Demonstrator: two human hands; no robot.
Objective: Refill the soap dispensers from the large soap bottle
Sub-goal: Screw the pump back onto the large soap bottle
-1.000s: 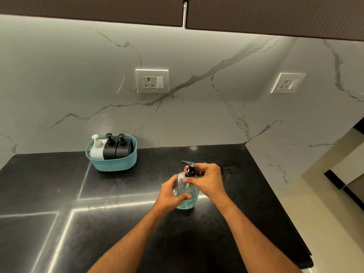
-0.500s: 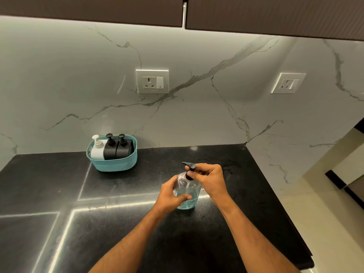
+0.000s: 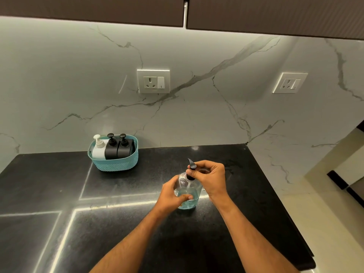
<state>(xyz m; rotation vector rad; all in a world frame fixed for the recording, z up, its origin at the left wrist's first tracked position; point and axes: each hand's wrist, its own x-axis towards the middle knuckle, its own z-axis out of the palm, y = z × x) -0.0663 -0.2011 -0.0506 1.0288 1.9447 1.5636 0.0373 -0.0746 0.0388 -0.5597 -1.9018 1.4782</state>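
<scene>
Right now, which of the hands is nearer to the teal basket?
Left. The left hand grips the clear bottle on its basket-facing side; the right hand pinches the pump on the far side, farther from the teal basket.

Your light comes from a strip under the dark brown upper cabinets (image 3: 92, 10) at the top of the frame, washing the white veined marble wall (image 3: 197, 119) evenly. It glares as bright lines on the glossy black stone counter (image 3: 59, 184) at lower left. Your picture stays sharp at centre; wide-angle bending curves the cabinet edge and the corners darken.
</scene>
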